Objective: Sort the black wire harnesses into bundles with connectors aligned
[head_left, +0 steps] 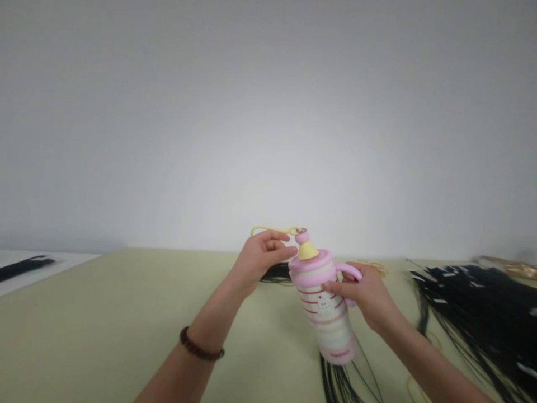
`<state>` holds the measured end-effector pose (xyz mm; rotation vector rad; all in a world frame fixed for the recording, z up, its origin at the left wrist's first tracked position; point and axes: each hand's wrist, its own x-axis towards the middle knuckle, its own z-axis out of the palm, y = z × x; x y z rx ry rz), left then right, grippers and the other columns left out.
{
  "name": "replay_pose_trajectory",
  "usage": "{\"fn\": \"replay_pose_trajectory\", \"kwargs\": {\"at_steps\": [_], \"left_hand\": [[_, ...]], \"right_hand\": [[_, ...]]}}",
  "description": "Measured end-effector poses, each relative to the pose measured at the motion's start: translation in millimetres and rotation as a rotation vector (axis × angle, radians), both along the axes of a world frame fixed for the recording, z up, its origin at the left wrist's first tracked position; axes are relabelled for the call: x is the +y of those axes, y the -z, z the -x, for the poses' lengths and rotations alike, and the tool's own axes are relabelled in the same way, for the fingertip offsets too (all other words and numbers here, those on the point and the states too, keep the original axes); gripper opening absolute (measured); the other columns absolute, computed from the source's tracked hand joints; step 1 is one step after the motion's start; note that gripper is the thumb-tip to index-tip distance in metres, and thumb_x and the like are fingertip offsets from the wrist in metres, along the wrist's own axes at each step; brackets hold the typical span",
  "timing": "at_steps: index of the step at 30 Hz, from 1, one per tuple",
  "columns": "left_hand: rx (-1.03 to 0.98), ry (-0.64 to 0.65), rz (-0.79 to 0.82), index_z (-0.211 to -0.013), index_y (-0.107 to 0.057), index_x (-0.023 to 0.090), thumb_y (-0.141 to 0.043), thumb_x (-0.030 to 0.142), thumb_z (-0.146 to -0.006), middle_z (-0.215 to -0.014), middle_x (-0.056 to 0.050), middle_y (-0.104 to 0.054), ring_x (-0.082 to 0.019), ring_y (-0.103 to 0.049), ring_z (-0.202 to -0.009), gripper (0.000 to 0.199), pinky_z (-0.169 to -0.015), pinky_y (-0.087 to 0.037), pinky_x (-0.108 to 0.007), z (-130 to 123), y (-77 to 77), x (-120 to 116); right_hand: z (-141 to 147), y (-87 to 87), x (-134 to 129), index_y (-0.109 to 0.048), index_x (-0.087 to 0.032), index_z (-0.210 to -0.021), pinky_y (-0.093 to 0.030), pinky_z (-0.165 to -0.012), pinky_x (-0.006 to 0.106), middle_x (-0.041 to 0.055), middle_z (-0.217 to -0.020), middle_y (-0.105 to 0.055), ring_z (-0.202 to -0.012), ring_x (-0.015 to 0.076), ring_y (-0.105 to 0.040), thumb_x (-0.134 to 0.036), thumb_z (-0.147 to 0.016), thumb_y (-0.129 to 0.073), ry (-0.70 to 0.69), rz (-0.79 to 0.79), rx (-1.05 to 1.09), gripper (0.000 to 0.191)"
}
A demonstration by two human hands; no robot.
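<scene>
Pink striped bottle (325, 330) held tilted over the table (126, 336).
Right hand (369, 291) grips its handle (354, 271); left hand (262, 254) curls beside the lid (310, 271), its hold unclear. A slackened right-hand grip could let the bottle slip onto black cords (335, 383).

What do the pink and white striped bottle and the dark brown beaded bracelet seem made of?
Pink and white bottle: probably plastic or coated metal, satin-looking, judging by its smooth, evenly shaded surface.

Dark brown bracelet: perhaps wood or stone; beads look rounded, but blur hides grain and finish.
</scene>
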<state>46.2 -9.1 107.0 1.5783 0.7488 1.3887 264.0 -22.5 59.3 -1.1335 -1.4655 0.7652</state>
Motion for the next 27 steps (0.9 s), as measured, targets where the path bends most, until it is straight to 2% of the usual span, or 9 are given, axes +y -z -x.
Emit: {"fn": "replay_pose_trajectory", "kwargs": {"at_steps": [3,5,8,10,12,14,20,24,27], "left_hand": [[0.034,-0.115,-0.019,-0.083,-0.058,0.013,-0.077,0.035,-0.061,-0.068,0.0,-0.058,-0.009,-0.052,-0.065,0.037,-0.062,-0.038,-0.02,2,0.9,1],[0.159,-0.111,-0.018,-0.089,-0.061,0.013,-0.077,0.035,-0.061,-0.089,-0.008,-0.064,-0.016,-0.057,-0.086,0.039,-0.074,-0.042,-0.024,2,2.9,2],[0.228,0.193,0.012,-0.109,-0.06,0.016,-0.07,0.032,-0.07,-0.122,-0.012,-0.056,-0.021,-0.05,-0.113,0.043,-0.091,-0.04,-0.03,0,6.5,2],[0.14,0.374,0.028,-0.116,-0.057,0.018,-0.069,0.027,-0.072,-0.126,-0.013,-0.054,-0.021,-0.051,-0.114,0.046,-0.094,-0.039,-0.031,-2,8.0,1],[0.076,0.427,0.046,-0.113,-0.057,0.015,-0.071,0.022,-0.069,-0.12,-0.014,-0.057,-0.021,-0.055,-0.107,0.047,-0.092,-0.042,-0.031,-4,8.3,0],[0.075,0.36,0.041,-0.108,-0.057,0.014,-0.074,0.021,-0.065,-0.11,-0.013,-0.062,-0.02,-0.059,-0.097,0.047,-0.084,-0.045,-0.03,-7,7.8,0],[-0.047,-0.178,0.008,-0.084,-0.062,0.012,-0.074,0.032,-0.064,-0.074,-0.001,-0.059,-0.01,-0.053,-0.066,0.031,-0.059,-0.043,-0.021,-15,5.5,3],[-0.391,-0.239,0.071,-0.075,-0.06,0.012,-0.072,0.026,-0.065,-0.067,-0.001,-0.058,-0.011,-0.054,-0.064,0.02,-0.056,-0.045,-0.021,-3,-5.2,6],[-0.618,-0.22,0.16,-0.07,-0.055,0.013,-0.068,0.013,-0.065,-0.06,0.0,-0.057,-0.009,-0.053,-0.056,0.013,-0.05,-0.043,-0.019,16,-17.4,7]], "right_hand": [[4,1.7,0,-0.044,-0.017,-0.059,-0.024,-0.047,0.022,-0.0077,-0.052,-0.036,-0.051,0.0075,-0.032,-0.037,-0.051,-0.08,-0.017,0.006,-0.018,0.041],[4,1.3,-2,-0.045,-0.017,-0.058,-0.024,-0.048,0.023,-0.0074,-0.052,-0.037,-0.051,0.0077,-0.033,-0.037,-0.05,-0.081,-0.022,-0.012,-0.038,0.041],[4,-0.2,-6,-0.045,-0.017,-0.058,-0.024,-0.048,0.023,-0.0078,-0.051,-0.036,-0.05,0.0075,-0.032,-0.035,-0.049,-0.081,-0.058,-0.01,-0.01,0.041],[5,-1.2,-10,-0.043,-0.018,-0.056,-0.022,-0.047,0.023,-0.0084,-0.049,-0.035,-0.048,0.0072,-0.031,-0.034,-0.047,-0.082,-0.106,0.019,0.018,0.043],[8,-2.1,-13,-0.041,-0.019,-0.055,-0.022,-0.046,0.023,-0.0089,-0.047,-0.034,-0.047,0.0069,-0.03,-0.033,-0.046,-0.082,-0.152,0.046,0.032,0.045],[11,-2.5,-15,-0.037,-0.019,-0.052,-0.021,-0.046,0.023,-0.0095,-0.046,-0.033,-0.046,0.0065,-0.029,-0.032,-0.045,-0.083,-0.158,0.059,0.028,0.048],[14,2.4,-11,-0.031,-0.02,-0.049,-0.021,-0.045,0.021,-0.0098,-0.046,-0.031,-0.047,0.0057,-0.027,-0.028,-0.043,-0.083,-0.138,0.021,-0.067,0.053],[11,1.9,-15,-0.032,-0.02,-0.049,-0.021,-0.045,0.021,-0.0085,-0.046,-0.033,-0.046,0.0061,-0.028,-0.032,-0.045,-0.082,-0.198,-0.042,-0.152,0.052],[8,-2.6,-31,-0.038,-0.019,-0.05,-0.02,-0.044,0.022,-0.0068,-0.047,-0.036,-0.046,0.0065,-0.028,-0.034,-0.047,-0.081,-0.375,-0.147,-0.272,0.046]]}}
